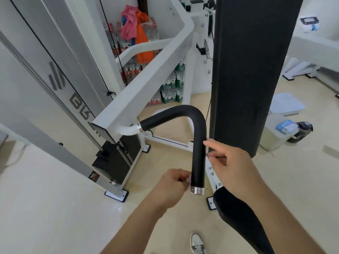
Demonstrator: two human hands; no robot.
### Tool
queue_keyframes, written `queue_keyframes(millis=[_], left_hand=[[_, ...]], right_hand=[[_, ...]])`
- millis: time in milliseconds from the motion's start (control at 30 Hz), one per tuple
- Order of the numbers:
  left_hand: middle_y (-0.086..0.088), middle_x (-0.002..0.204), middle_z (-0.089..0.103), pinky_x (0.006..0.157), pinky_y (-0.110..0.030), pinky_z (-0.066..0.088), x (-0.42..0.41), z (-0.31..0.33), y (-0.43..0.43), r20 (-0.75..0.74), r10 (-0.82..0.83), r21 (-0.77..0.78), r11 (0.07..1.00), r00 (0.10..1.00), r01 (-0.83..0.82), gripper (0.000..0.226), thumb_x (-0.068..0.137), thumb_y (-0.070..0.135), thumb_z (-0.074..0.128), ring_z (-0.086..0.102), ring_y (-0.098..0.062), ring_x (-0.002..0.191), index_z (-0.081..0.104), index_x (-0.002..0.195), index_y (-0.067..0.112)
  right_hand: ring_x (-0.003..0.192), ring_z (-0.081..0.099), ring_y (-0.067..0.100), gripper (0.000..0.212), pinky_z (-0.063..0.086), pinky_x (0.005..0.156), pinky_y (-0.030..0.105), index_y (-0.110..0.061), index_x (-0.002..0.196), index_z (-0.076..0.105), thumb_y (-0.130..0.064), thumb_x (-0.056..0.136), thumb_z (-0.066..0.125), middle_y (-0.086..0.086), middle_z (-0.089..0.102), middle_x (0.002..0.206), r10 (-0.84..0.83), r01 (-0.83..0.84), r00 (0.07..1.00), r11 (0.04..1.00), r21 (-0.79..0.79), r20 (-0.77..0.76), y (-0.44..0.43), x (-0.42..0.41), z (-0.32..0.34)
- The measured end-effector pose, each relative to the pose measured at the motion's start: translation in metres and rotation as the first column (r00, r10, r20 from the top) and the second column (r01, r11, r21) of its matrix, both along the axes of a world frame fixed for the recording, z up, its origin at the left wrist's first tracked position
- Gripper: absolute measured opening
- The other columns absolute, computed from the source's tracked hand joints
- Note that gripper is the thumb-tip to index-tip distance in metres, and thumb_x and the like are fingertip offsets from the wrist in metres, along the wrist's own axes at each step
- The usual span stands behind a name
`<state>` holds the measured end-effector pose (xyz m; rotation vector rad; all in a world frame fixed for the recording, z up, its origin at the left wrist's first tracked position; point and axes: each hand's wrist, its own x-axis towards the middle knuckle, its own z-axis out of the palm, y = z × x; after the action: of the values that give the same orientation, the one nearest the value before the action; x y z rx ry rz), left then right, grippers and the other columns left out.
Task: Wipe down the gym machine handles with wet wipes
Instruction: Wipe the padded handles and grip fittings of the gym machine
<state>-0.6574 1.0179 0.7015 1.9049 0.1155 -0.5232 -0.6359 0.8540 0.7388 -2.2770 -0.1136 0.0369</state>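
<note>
A black foam-covered handle (197, 143) curves out from the white machine arm (139, 88) and hangs down to a chrome end cap (197, 190). My left hand (174, 186) sits just left of the handle's lower end, fingers curled together against the foam. A pale speck at its fingertips is too small to identify. My right hand (231, 165) is on the handle's right side, its fingers apart, with the index fingertip touching the foam and not wrapped around it. A pack of wet wipes (286, 126) lies on a pale stool at the right.
The machine's tall black back pad (247, 70) stands just right of the handle, and a black seat pad (238, 217) is below my right forearm. The weight stack (119, 158) and grey frame are at the left. Bottled water crates (170, 88) stand behind. My shoe (198, 242) is on the beige floor.
</note>
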Motion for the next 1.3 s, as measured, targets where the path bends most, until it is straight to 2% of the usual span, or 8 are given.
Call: queue_keyframes(millis=[167,367,467,700,800,933,1133,1300], left_hand=[[0.01,0.055,0.046,0.058,-0.018,0.031,0.024,0.007,-0.009,0.045,0.097,-0.117,0.989,0.994,-0.091,0.032,0.099,0.013,0.044,0.038,-0.008,0.056,0.066,0.075,0.011],[-0.001,0.065,0.042,0.053,-0.023,0.028,-0.021,-0.006,0.008,0.018,-0.063,0.115,0.992,0.998,0.06,0.022,0.091,0.011,0.05,0.036,-0.015,0.061,0.063,0.075,0.002],[0.005,0.061,0.045,0.056,-0.024,0.034,0.002,0.005,0.014,0.15,0.106,0.123,0.985,0.983,-0.125,0.023,0.094,0.021,0.055,0.038,-0.011,0.058,0.07,0.079,0.011],[0.006,0.067,0.048,0.052,-0.02,0.035,-0.024,-0.002,-0.016,0.235,0.017,0.436,0.891,0.972,-0.121,0.024,0.087,0.007,0.044,0.045,-0.009,0.058,0.063,0.078,0.018],[0.004,0.065,0.048,0.053,-0.025,0.037,-0.043,-0.007,-0.01,0.219,0.12,0.335,0.923,0.968,-0.19,0.02,0.089,0.015,0.051,0.04,-0.008,0.053,0.065,0.077,0.008],[0.003,0.063,0.055,0.055,-0.021,0.038,-0.032,0.007,-0.025,0.206,0.401,0.062,0.905,0.893,-0.421,0.03,0.092,0.012,0.051,0.042,-0.005,0.053,0.075,0.079,0.026],[0.006,0.053,0.035,0.047,-0.017,0.025,-0.055,0.009,-0.034,0.145,0.333,0.213,0.909,0.932,-0.359,0.021,0.089,0.018,0.056,0.028,-0.006,0.048,0.069,0.075,0.008],[0.008,0.048,0.052,0.047,-0.013,0.032,-0.068,0.046,-0.053,0.191,0.44,-0.075,0.898,0.877,-0.434,0.018,0.084,0.015,0.061,0.039,-0.006,0.046,0.077,0.077,0.018]], right_hand=[[0.071,0.06,0.005,0.039,0.042,0.063,0.01,-0.028,0.129,0.057,-0.012,0.094,0.055,-0.005,0.067,0.087,0.007,-0.007,1.0,1.0,0.01,-0.017,0.002,-0.007,-0.002],[0.08,0.067,0.011,0.038,0.053,0.073,0.016,-0.031,0.126,0.059,-0.013,0.092,0.057,-0.007,0.072,0.086,0.067,-0.066,0.998,0.998,0.02,-0.022,-0.008,-0.017,-0.003],[0.081,0.066,0.02,0.036,0.055,0.076,0.03,-0.03,0.122,0.061,-0.01,0.092,0.057,0.002,0.072,0.083,0.083,-0.084,0.997,0.996,0.037,0.004,-0.009,-0.018,-0.008],[0.093,0.056,-0.021,0.041,0.041,0.075,-0.003,-0.027,0.123,0.061,-0.005,0.089,0.06,-0.016,0.065,0.104,0.137,-0.132,0.99,0.98,0.152,-0.023,-0.013,-0.027,-0.013],[0.096,0.055,-0.019,0.044,0.04,0.075,-0.004,-0.028,0.126,0.058,-0.006,0.089,0.061,-0.019,0.059,0.115,0.154,-0.132,0.984,0.968,0.214,-0.09,-0.014,-0.035,-0.02],[0.099,0.059,-0.016,0.042,0.049,0.08,0.007,-0.04,0.119,0.058,-0.01,0.09,0.061,-0.022,0.062,0.118,0.168,-0.083,0.963,0.928,0.363,-0.209,-0.019,-0.032,-0.022],[0.092,0.066,-0.001,0.048,0.057,0.081,0.028,-0.035,0.131,0.052,-0.009,0.091,0.059,-0.019,0.066,0.111,0.239,-0.116,0.918,0.926,0.36,-0.317,-0.023,-0.031,-0.02],[0.088,0.064,0.0,0.029,0.053,0.072,0.02,-0.039,0.114,0.062,-0.031,0.087,0.065,-0.02,0.067,0.096,0.337,-0.193,0.892,0.887,0.421,-0.301,-0.034,-0.043,0.002]])
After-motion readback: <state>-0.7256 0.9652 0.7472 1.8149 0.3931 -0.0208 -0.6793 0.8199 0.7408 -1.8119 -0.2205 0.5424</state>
